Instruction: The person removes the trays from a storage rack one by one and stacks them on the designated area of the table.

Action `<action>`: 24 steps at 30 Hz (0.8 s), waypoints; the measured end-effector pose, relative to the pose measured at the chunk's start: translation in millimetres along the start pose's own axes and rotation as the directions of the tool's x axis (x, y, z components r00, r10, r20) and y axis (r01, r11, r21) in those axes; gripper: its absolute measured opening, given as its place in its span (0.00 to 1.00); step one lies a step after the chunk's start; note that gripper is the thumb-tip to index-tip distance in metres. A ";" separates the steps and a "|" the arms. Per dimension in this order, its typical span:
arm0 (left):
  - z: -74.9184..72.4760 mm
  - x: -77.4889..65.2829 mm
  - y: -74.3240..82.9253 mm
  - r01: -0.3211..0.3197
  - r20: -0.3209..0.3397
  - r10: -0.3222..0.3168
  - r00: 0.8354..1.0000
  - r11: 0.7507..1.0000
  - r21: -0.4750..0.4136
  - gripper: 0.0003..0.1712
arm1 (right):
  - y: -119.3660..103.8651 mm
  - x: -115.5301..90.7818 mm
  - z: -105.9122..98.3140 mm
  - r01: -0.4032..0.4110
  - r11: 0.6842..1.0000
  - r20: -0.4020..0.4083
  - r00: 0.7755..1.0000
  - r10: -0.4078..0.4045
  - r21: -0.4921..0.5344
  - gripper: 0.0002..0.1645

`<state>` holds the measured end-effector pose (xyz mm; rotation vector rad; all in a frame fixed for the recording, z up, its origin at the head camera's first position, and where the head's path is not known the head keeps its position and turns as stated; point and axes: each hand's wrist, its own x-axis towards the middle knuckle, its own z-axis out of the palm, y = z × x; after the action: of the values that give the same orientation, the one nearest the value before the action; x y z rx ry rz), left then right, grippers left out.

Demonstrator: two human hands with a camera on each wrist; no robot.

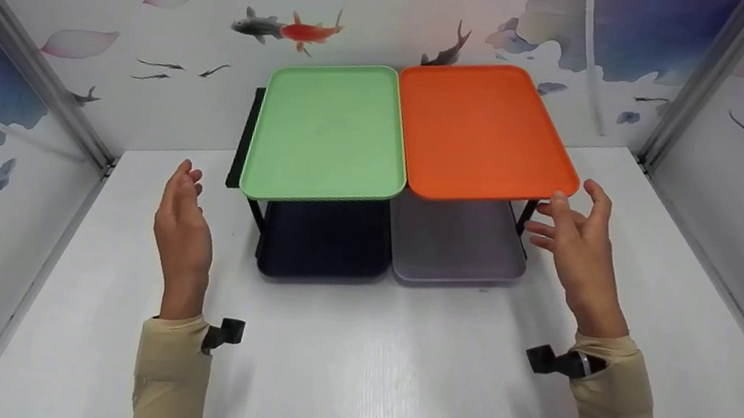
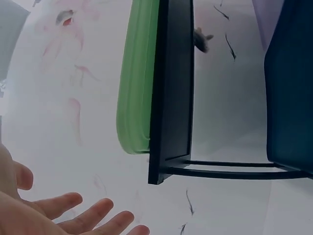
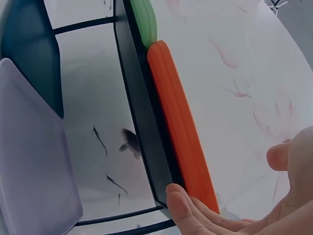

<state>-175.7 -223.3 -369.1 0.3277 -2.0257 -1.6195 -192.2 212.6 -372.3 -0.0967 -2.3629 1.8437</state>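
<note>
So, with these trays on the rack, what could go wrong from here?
The right hand is at the front outer corner of the orange tray, so a bump might slide it. The green tray lies edge to edge with it, so either could shove the other. The left hand is apart from the black rack, so a wobble might go unsteadied.
</note>
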 end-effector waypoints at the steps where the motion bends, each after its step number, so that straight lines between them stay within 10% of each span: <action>1: 1.0 2.0 -1.5 0.006 -0.004 -0.006 1.000 1.000 -0.011 0.30 | 0.7 1.4 0.3 -0.007 1.000 0.002 1.000 0.007 0.020 0.47; 24: 25.2 36.4 -35.8 0.172 0.069 -0.167 0.983 0.982 -0.074 0.32 | 16.7 31.4 12.7 -0.083 0.947 0.012 0.996 0.083 0.310 0.51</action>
<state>-224.3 -229.3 -398.2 0.4359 -2.0190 -1.8304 -225.8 208.9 -389.2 -0.1639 -2.0646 2.2275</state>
